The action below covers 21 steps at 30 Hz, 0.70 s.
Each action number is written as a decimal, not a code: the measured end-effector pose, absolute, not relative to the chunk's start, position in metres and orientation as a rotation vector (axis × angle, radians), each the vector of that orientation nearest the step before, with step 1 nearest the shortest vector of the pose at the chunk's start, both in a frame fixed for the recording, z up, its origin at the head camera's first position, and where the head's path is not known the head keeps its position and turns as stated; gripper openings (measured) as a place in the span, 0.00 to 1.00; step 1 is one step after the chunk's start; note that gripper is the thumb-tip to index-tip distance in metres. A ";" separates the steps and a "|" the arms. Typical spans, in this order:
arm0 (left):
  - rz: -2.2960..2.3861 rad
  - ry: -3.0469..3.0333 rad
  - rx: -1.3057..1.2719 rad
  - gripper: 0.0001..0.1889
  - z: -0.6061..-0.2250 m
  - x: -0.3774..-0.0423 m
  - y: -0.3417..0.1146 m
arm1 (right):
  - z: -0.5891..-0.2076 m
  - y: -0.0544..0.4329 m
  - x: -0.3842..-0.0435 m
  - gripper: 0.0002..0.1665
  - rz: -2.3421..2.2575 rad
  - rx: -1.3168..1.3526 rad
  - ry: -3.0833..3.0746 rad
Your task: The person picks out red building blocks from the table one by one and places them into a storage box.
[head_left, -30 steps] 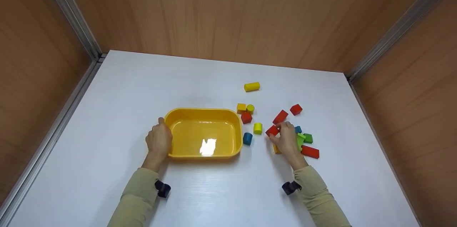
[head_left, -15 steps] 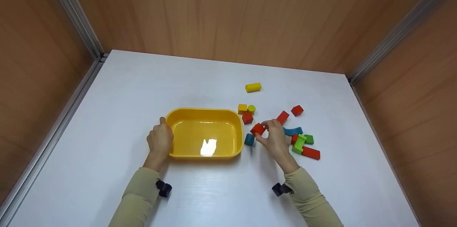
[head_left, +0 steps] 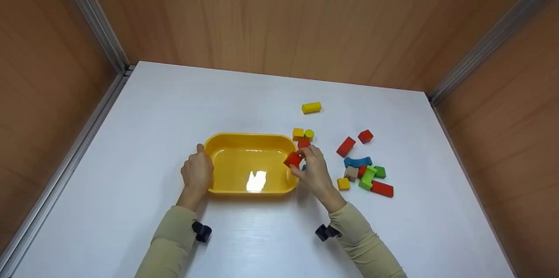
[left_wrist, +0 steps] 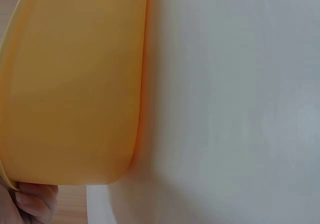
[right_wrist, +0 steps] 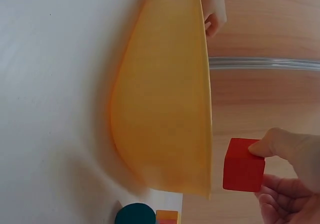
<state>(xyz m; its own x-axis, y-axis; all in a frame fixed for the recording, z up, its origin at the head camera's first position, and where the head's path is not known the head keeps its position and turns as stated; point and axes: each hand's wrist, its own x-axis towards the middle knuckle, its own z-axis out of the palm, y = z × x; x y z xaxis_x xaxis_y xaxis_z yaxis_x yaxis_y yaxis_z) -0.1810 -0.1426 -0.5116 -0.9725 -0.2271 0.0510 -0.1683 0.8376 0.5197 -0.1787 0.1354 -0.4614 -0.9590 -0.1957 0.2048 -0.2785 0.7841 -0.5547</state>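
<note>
A yellow plastic tub (head_left: 251,191) stands on the white table with nothing in it. My left hand (head_left: 196,172) grips its left rim; in the left wrist view the fingers (left_wrist: 37,201) curl around the rim's edge. My right hand (head_left: 315,174) pinches a red cube (head_left: 293,160) between thumb and fingers. In the head view the cube overlaps the tub's right rim. The right wrist view shows the red cube (right_wrist: 244,165) held up beside the rim, higher than the table. Partly behind the right hand lie another red block (head_left: 303,143) and a blue block.
Right of the tub lie several loose blocks, among them a blue arched block (head_left: 357,162), a green block (head_left: 368,177), a red rectangular block (head_left: 382,189) and a yellow cube (head_left: 343,184). A yellow cylinder (head_left: 311,108) lies farther back. Wooden panels (head_left: 270,20) enclose the table.
My right hand has picked up the red cube from the block group and carried it left to the tub's right rim. The left hand keeps its grip on the tub.
</note>
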 end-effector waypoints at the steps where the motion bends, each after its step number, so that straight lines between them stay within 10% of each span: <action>1: -0.815 -2.909 0.317 0.12 -0.512 -0.181 -0.143 | -0.462 0.133 -0.179 0.19 0.916 0.390 -2.841; 21: -0.802 -2.902 0.339 0.13 -0.511 -0.181 -0.143 | -0.492 0.109 -0.181 0.20 0.790 0.746 -2.999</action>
<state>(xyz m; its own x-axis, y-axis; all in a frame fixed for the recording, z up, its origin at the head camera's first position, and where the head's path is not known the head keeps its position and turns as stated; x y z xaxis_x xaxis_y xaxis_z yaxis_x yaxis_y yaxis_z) -0.1810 -0.1431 -0.5111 -0.9688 -0.2433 0.0475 -0.1844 0.8353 0.5180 -0.1815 0.1085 -0.4922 -0.8894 -0.4517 0.0704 -0.4277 0.7679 -0.4769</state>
